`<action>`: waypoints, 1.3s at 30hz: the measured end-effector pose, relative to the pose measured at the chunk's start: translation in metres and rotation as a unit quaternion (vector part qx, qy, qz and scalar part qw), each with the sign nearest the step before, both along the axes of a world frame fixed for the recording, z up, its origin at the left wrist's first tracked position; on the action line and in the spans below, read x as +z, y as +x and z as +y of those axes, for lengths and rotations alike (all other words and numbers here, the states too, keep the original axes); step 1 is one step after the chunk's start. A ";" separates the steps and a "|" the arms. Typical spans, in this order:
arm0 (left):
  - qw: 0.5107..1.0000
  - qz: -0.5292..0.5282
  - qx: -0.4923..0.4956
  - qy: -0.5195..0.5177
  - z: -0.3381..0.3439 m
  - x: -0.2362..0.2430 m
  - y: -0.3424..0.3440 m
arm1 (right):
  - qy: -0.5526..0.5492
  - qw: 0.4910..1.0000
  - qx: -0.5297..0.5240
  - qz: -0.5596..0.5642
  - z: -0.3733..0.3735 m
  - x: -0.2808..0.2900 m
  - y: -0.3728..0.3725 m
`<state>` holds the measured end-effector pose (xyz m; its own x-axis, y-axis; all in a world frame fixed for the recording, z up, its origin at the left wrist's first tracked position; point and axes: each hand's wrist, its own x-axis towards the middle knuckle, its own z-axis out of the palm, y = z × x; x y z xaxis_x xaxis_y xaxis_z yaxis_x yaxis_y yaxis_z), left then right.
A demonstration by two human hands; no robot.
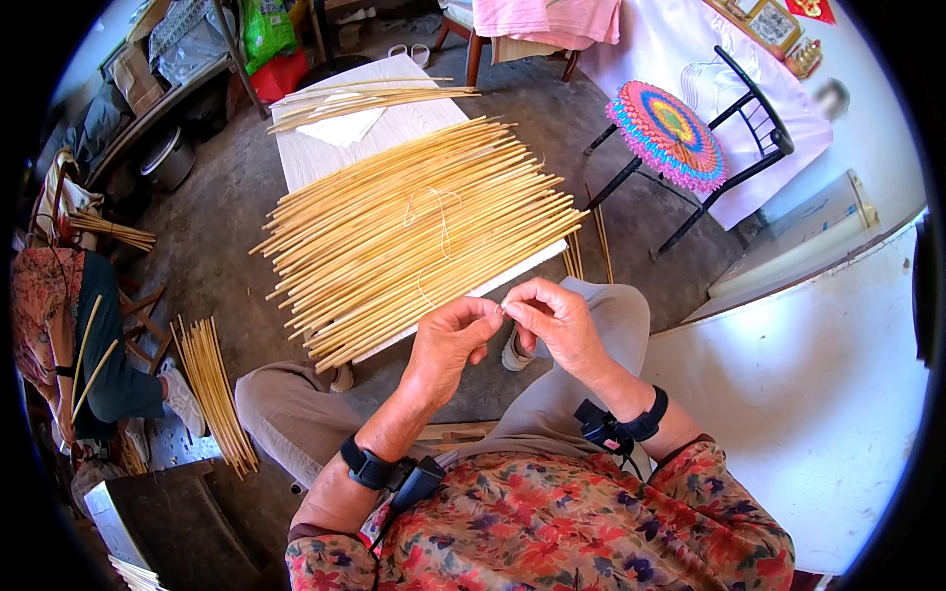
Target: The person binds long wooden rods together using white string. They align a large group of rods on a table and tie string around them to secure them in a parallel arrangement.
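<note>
In front of my lap, my left hand (445, 340) and my right hand (560, 327) meet fingertip to fingertip. Both are closed in a pinch on a thin pale thread, of which only a tiny bit shows between them. More of the pale thread (445, 229) lies in loose loops across a broad layer of straw-coloured stalks (394, 241). These stalks lie side by side over a white table (294, 163), just beyond my hands. Their ends stick out past its edges.
More stalks lie across a white sheet (345, 126) at the table's far end. A bundle of stalks (212, 394) leans at the left, near a seated person (94, 345) holding a few. A chair with a colourful round cover (672, 133) stands far right; a white surface (788, 394) is nearer.
</note>
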<state>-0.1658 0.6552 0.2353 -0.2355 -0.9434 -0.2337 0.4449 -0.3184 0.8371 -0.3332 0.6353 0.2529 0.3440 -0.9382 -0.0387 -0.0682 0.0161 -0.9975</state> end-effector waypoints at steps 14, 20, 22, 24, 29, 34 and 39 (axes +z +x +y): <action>1.000 -0.001 0.018 -0.009 0.000 -0.001 -0.003 | -0.049 0.999 0.006 0.000 0.007 0.004 -0.003; 0.999 -0.012 0.024 -0.035 0.001 0.000 -0.004 | -0.097 0.994 0.002 0.056 0.009 0.008 0.002; 0.999 -0.008 0.021 -0.043 0.001 0.000 -0.004 | -0.037 0.999 -0.003 0.016 0.009 0.007 0.000; 0.999 -0.005 0.024 -0.037 0.002 0.000 -0.004 | -0.012 1.000 -0.009 -0.011 0.009 0.004 0.000; 0.999 0.000 0.021 -0.033 0.003 0.000 -0.002 | 0.031 0.997 -0.032 -0.064 0.006 0.013 0.003; 0.999 0.008 0.016 -0.034 0.002 0.000 -0.004 | 0.017 1.000 0.007 -0.023 0.002 0.010 0.000; 0.999 0.004 0.013 -0.030 0.003 0.001 -0.002 | 0.055 0.997 0.023 -0.058 -0.003 0.004 -0.002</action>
